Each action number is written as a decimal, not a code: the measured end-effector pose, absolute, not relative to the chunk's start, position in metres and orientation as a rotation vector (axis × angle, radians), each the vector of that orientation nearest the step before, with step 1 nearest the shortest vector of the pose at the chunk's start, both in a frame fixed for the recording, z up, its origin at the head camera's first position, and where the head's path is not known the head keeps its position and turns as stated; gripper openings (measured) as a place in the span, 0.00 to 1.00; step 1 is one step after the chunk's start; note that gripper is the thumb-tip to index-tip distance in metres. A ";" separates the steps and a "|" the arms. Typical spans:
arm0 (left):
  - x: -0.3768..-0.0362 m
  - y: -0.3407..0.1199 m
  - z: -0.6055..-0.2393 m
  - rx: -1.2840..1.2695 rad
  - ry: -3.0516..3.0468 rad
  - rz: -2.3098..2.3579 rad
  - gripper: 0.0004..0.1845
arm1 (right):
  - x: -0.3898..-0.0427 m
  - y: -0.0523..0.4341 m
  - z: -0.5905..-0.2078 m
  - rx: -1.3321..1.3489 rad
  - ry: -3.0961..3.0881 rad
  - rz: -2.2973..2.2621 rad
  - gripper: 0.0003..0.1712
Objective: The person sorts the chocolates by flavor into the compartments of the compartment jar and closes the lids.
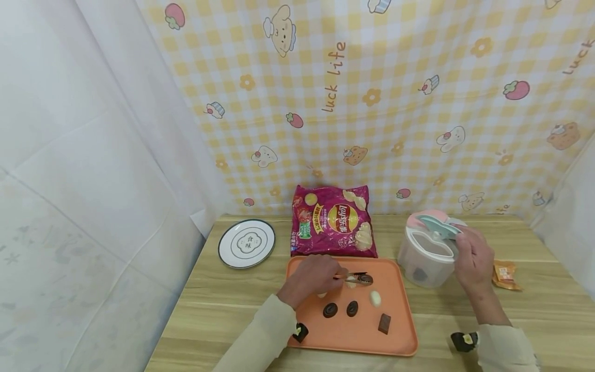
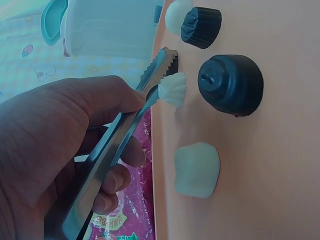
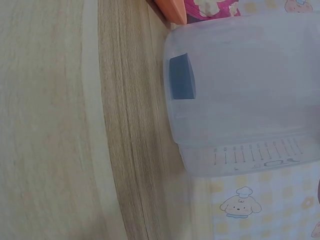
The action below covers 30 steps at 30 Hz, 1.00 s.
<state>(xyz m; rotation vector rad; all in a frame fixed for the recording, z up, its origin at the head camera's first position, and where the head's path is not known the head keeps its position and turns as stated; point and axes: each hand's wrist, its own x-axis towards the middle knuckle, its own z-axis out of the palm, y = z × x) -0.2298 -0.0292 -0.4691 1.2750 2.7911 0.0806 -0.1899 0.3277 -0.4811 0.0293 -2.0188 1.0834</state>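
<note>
My left hand (image 1: 325,276) (image 2: 127,132) grips metal tongs (image 1: 355,278) (image 2: 125,135) over the orange tray (image 1: 400,330) (image 2: 280,200). The tong tips pinch a small white pleated sweet (image 2: 173,89). On the tray lie two dark round chocolates (image 1: 330,310) (image 2: 231,84), a white sweet (image 1: 375,298) (image 2: 196,170) and a brown square piece (image 1: 384,323). My right hand (image 1: 465,253) holds the tilted teal-and-pink lid (image 1: 439,226) of a translucent container (image 1: 425,258) (image 3: 240,90) right of the tray. A dark block (image 3: 181,77) lies inside it.
A red chip bag (image 1: 332,222) stands behind the tray, with a white plate (image 1: 246,243) to its left. A small orange packet (image 1: 505,274) lies right of the container. Checked cloth closes off the back and white sheets the sides of the wooden table (image 1: 223,305).
</note>
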 end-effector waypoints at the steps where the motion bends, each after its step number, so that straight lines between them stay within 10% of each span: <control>1: -0.230 -0.029 -0.469 1.277 2.795 0.080 0.13 | -0.190 0.328 -0.481 0.027 -2.018 1.083 0.22; 30: -0.220 -0.015 -0.424 1.318 2.949 0.226 0.20 | -0.189 0.326 -0.479 0.029 -2.000 1.100 0.20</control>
